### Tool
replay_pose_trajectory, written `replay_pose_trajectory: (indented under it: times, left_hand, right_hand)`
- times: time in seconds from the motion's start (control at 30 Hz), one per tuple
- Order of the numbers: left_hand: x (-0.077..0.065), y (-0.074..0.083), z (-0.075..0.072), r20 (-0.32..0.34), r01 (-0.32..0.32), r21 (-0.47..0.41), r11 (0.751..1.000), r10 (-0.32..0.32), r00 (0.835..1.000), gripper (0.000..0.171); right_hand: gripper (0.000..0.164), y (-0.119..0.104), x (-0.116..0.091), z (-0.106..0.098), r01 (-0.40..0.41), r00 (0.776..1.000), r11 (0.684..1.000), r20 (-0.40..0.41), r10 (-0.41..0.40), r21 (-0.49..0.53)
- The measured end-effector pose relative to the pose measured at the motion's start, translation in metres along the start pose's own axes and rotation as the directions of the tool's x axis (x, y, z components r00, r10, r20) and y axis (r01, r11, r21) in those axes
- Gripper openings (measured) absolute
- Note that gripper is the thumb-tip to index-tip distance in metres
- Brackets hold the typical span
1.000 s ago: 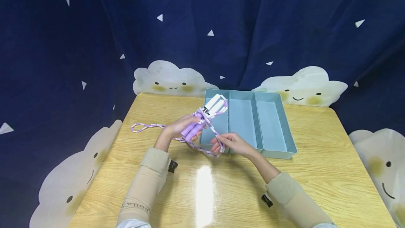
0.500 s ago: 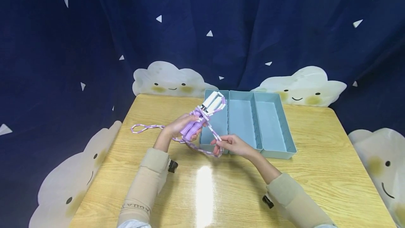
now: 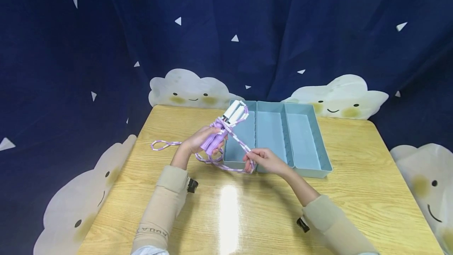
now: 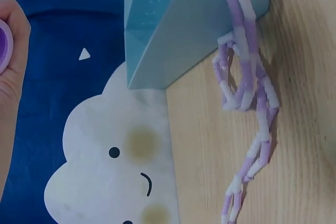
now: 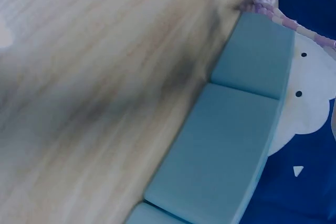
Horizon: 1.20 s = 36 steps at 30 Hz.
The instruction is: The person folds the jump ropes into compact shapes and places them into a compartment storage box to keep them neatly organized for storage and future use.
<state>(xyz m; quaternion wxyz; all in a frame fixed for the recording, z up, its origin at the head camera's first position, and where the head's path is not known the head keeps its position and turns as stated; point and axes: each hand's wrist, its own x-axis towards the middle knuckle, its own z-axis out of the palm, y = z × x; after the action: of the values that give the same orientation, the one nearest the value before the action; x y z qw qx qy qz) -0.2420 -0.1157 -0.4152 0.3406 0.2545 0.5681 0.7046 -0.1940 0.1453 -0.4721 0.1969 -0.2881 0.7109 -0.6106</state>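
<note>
We face a dark blue curtain (image 3: 212, 23) that fills the background, scattered with small white triangles and printed with smiling white clouds (image 3: 192, 89) that have yellow cheeks. In front of it we look down on a light wood-grain worktop (image 3: 177, 223), with a bright strip of reflected light near its front edge. Towards the back of the worktop, a little right of centre, three pale blue open boxes (image 3: 274, 137) stand side by side, their long walls next to each other. Two beige sleeves (image 3: 153, 219) reach in from the bottom, one from each side.

Between the hands we find a purple and white beaded jump rope (image 4: 245, 61). Part of it hangs in a loop below the hands, and a thin, twisted end lies on the worktop to the left. The left hand (image 3: 201, 139) is curled round the rope's two handles (image 3: 212, 143), holding them up, tilted, in front of the leftmost box. The right hand (image 3: 265, 160) pinches a stretch of rope between thumb and fingers, by the near end of the boxes; in the right wrist view we see almost nothing of it.

The handles lie together, purple at the grip and white at the far ends, which point away from us; beaded strands cross and wrap them where the colours meet. Smallest of all, a black clip (image 3: 192, 186) sits beside the left cuff.
</note>
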Motion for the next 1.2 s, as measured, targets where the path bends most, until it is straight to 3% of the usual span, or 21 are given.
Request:
replay_pose_trajectory:
  times: [0.3,0.5,0.8,0.97,1.2]
  left_hand:
    - [0.005,-0.017,-0.011,-0.055,0.076,0.050,0.996,-0.074,0.996,0.034]
    - [0.004,-0.018,-0.012,-0.060,0.115,0.138,0.984,-0.107,0.992,0.043]
    - [0.004,-0.016,-0.011,-0.040,0.188,0.220,0.957,-0.184,0.982,0.041]
    - [0.004,-0.013,-0.009,-0.013,0.218,0.292,0.931,-0.223,0.975,0.039]
    - [0.002,-0.008,-0.005,0.073,0.217,0.428,0.877,-0.273,0.959,0.040]
  right_hand:
    - [0.026,-0.023,-0.006,-0.009,-0.005,1.000,0.997,0.028,0.007,-0.082]
    - [0.024,-0.038,-0.007,-0.011,-0.028,0.997,0.989,0.066,0.038,-0.142]
    - [0.023,-0.058,-0.009,-0.016,-0.052,0.991,0.963,0.105,0.082,-0.263]
    - [0.023,-0.063,-0.008,-0.022,-0.027,0.985,0.954,0.157,0.077,-0.298]
    - [0.026,-0.073,-0.009,-0.027,0.005,0.975,0.941,0.209,0.071,-0.339]
